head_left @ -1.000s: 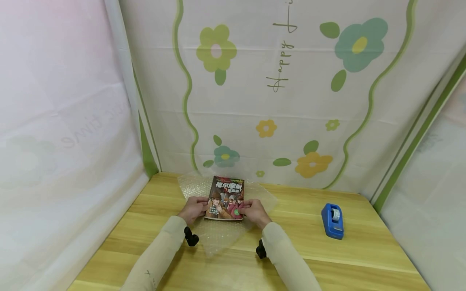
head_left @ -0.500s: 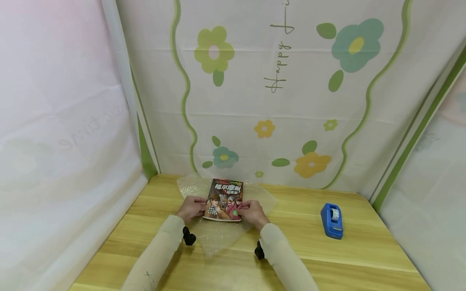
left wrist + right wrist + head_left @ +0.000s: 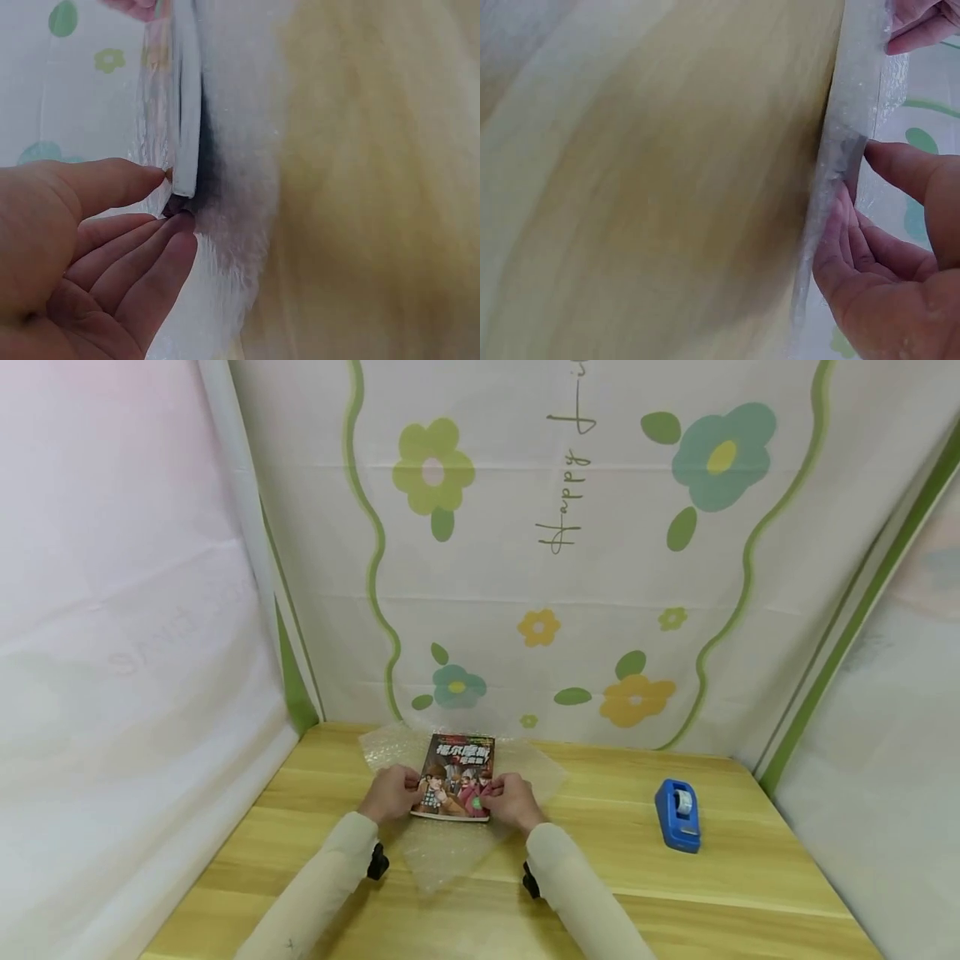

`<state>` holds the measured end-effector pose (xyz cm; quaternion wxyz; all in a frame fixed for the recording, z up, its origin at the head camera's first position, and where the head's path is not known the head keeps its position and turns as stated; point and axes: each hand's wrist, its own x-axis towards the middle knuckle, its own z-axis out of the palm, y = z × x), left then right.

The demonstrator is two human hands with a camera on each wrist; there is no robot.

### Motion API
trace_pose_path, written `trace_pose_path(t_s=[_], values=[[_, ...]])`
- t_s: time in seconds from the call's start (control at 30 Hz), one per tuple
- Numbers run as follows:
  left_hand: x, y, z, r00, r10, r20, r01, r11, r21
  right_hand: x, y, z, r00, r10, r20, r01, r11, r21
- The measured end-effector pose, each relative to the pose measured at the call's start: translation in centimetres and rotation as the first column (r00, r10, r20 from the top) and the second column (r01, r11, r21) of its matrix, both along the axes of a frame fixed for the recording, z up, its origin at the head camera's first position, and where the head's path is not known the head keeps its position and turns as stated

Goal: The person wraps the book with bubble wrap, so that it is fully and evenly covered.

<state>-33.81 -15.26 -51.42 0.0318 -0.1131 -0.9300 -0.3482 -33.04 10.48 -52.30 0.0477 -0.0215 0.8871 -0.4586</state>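
A paperback book (image 3: 454, 781) with a colourful illustrated cover is face up over a sheet of bubble wrap (image 3: 442, 856) near the back of the table. My left hand (image 3: 389, 793) pinches the book's left edge, thumb on top and fingers beneath. On the opposite edge my right hand (image 3: 513, 800) holds it the same way. The left wrist view shows the book's pages (image 3: 187, 112) edge-on, with shadow below. In the right wrist view, bubble wrap (image 3: 855, 82) hides most of the book beside my right fingers. Whether the book touches the wrap throughout, I cannot tell.
A blue tape dispenser (image 3: 678, 817) with a roll in it stands on the right of the wooden table (image 3: 585, 868). Behind the table hangs a flowered cloth (image 3: 480, 568), and more cloth (image 3: 135, 610) hangs at the left and right sides.
The book has shifted slightly toward me and to the left, with both hands still holding its edges. The head view has also turned a little. Wrap and dispenser look unmoved.
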Motion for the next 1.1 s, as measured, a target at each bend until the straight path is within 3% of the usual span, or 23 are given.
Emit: trace_pose_path(t_s=[0.13,0.27,0.4,0.6,0.7,0.8,0.9,1.1], values=[[0.4,-0.4,0.0,0.993,-0.108,-0.047,0.104,0.991,-0.081,0.1,-0.1,0.3,1.0,0.008,-0.006,-0.008,1.0,0.027],[0.6,-1.1,0.0,0.976,-0.211,-0.061,0.204,0.974,-0.102,0.5,0.1,0.8,1.0,0.021,-0.009,-0.021,0.999,0.032],[0.6,-1.9,0.2,0.962,-0.274,-0.01,0.271,0.956,-0.117,0.7,0.6,1.3,0.998,0.064,-0.009,-0.063,0.996,0.068],[1.4,-2.6,1.0,0.95,-0.294,0.102,0.309,0.928,-0.208,1.0,1.8,2.1,0.984,0.175,-0.017,-0.168,0.966,0.195],[2.1,-2.8,1.3,0.939,-0.284,0.197,0.331,0.899,-0.285,1.3,2.4,2.4,0.962,0.273,0.023,-0.264,0.901,0.344],[2.6,-2.9,1.5,0.93,-0.259,0.261,0.347,0.855,-0.386,1.7,2.9,2.6,0.933,0.354,0.064,-0.337,0.797,0.501],[2.8,-3.0,1.4,0.933,-0.241,0.267,0.342,0.823,-0.454,2.0,3.2,2.3,0.916,0.395,0.066,-0.353,0.718,0.601],[2.8,-2.8,0.7,0.94,-0.226,0.254,0.328,0.801,-0.5,2.0,3.8,1.6,0.903,0.425,0.065,-0.335,0.601,0.726]])
